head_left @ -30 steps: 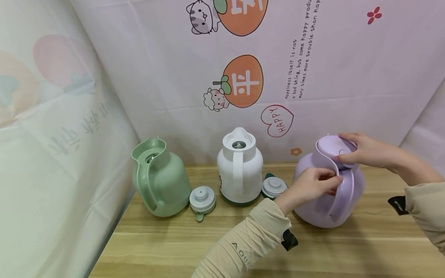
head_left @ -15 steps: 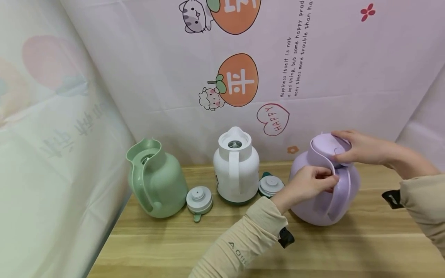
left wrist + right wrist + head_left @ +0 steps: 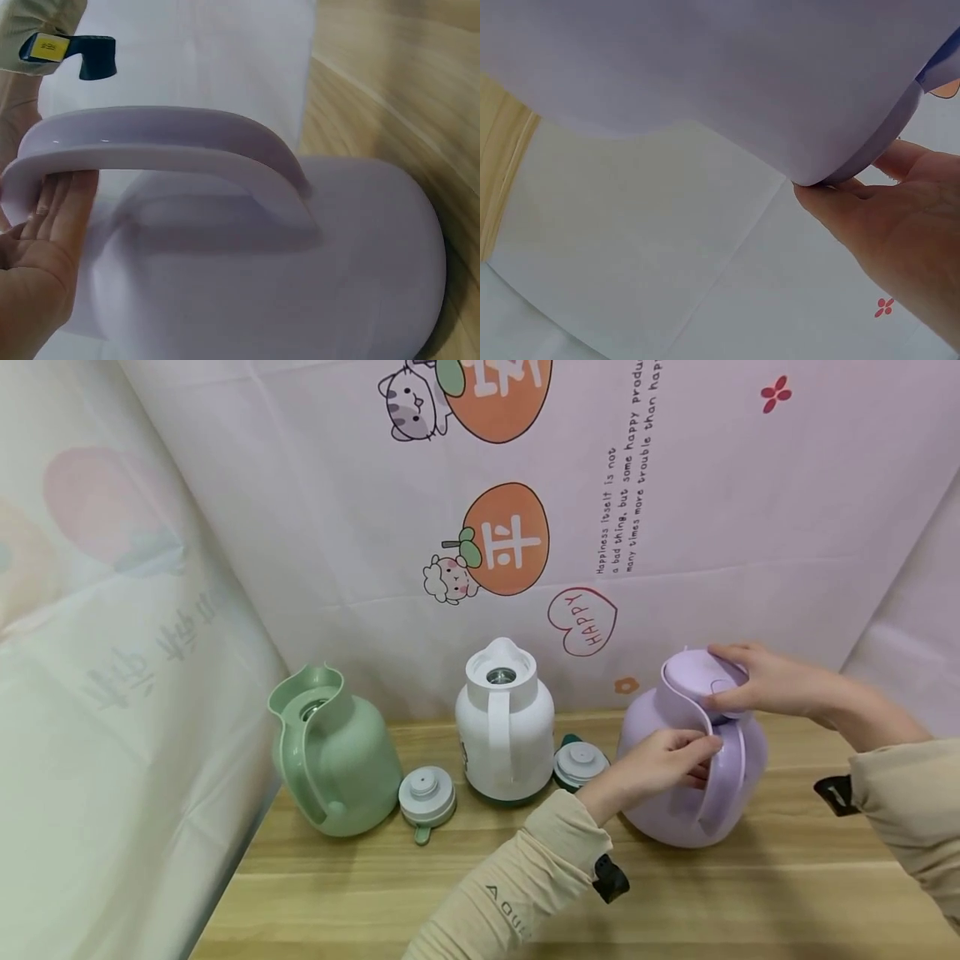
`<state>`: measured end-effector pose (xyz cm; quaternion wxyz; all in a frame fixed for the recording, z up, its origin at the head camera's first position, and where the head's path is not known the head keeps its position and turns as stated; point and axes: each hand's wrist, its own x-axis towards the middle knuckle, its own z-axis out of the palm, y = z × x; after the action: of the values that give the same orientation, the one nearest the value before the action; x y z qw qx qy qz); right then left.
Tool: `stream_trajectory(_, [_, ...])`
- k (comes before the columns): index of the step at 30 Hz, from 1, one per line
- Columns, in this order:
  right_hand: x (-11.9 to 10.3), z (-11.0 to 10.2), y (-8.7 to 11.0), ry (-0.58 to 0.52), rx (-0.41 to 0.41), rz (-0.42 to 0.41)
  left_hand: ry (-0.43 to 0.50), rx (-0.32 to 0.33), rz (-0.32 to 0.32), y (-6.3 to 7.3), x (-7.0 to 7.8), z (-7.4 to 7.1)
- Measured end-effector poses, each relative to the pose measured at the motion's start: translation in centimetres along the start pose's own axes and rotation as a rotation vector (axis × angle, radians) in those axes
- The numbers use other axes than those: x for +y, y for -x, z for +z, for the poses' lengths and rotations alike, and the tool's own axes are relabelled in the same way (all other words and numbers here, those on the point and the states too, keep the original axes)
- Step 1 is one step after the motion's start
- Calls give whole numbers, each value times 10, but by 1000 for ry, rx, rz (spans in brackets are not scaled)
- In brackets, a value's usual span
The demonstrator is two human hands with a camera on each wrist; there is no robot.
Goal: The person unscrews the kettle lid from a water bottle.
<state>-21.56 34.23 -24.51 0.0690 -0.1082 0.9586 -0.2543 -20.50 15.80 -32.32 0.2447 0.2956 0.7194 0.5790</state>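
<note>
On the right of the head view a purple thermos jug (image 3: 660, 802) stands on the wooden table. My left hand (image 3: 660, 764) grips the upper part of its handle (image 3: 172, 135), the fingers passing through the loop in the left wrist view. My right hand (image 3: 780, 685) holds the purple lid (image 3: 701, 672) from above, thumb on the near side and fingers on the far side. The lid sits at the jug's mouth, a little tilted, with a darker band visible beneath its near edge. In the right wrist view the fingertips lie right at the lid's rim.
A green jug (image 3: 352, 768) and a white jug (image 3: 506, 743), both lidless, stand to the left. A grey-green stopper lid (image 3: 427, 797) lies between them, and another stopper lid (image 3: 583, 762) lies beside the white jug. A printed cloth (image 3: 360, 568) hangs behind.
The whole scene has shifted slightly left in the head view. Both hands keep their places on the handle and the lid; the jugs stay put.
</note>
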Motion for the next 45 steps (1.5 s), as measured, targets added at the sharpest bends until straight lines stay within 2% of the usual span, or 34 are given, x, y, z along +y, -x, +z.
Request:
stream_trajectory(5, [1,2,-3,2,16,-18,-79,-16,68,-1,-4,-2])
stream_trajectory(15, [1,1,-4,32,18,-47,-132,-35,107,0,-4,-5])
stream_trajectory(24, [13,-4,-5,-12,-27,-104,-83,-51,93,-2,-6,-4])
stream_trajectory(29, [17,-10,-5,-39,-74,-107,-6,-77,55,-3,-7,-6])
stream_trajectory(32, [9,-11,-4,-25,-75,-63,63,-95,21,-4,-7,-8])
stream_trajectory(35, [-5,-8,-6,21,-25,15,115,-101,-12,-6,-8,-10])
stream_trajectory(39, [-22,-2,-8,142,75,111,154,-77,-46,-6,-9,-11])
stream_trajectory(45, [-32,2,-7,248,139,159,207,-31,-85,-5,-10,-10])
